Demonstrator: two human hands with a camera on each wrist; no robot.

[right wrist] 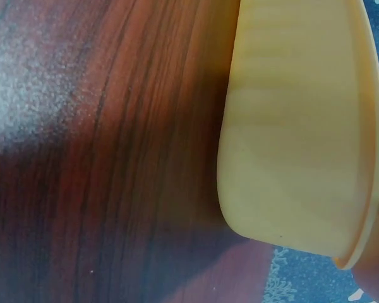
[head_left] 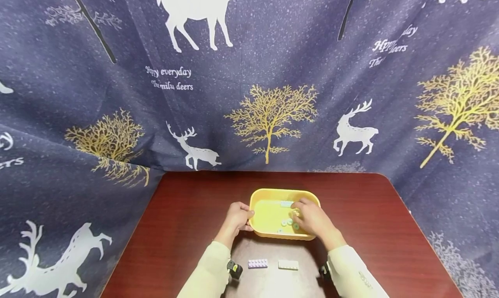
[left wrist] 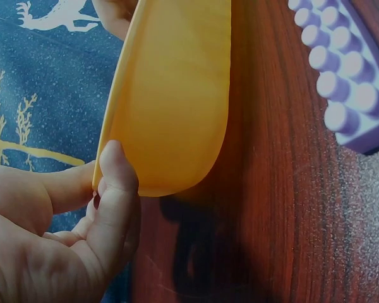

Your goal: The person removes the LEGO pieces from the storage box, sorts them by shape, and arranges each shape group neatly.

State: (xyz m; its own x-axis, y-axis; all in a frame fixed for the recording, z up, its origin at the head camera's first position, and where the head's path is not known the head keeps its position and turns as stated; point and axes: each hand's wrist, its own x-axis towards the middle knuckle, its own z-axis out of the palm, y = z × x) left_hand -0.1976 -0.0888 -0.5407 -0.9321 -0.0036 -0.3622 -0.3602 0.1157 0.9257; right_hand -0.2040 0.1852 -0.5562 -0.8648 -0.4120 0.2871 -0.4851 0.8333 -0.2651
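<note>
A yellow plastic bin stands on the table. My left hand grips its left rim; in the left wrist view the thumb and fingers pinch the edge of the bin. Over the right rim, my right hand reaches in with its fingers bent down among small pieces. A small yellowish piece shows at its fingertips; I cannot tell whether they pinch it. Beside them lie several small round pale-green pieces and a light-blue studded brick. In the right wrist view, the bin's wall hides most of that hand.
In front of the bin, a purple studded brick lies to the left of a whitish studded brick on the dark red wooden table. A blue cloth with deer and trees hangs behind the table and along its sides.
</note>
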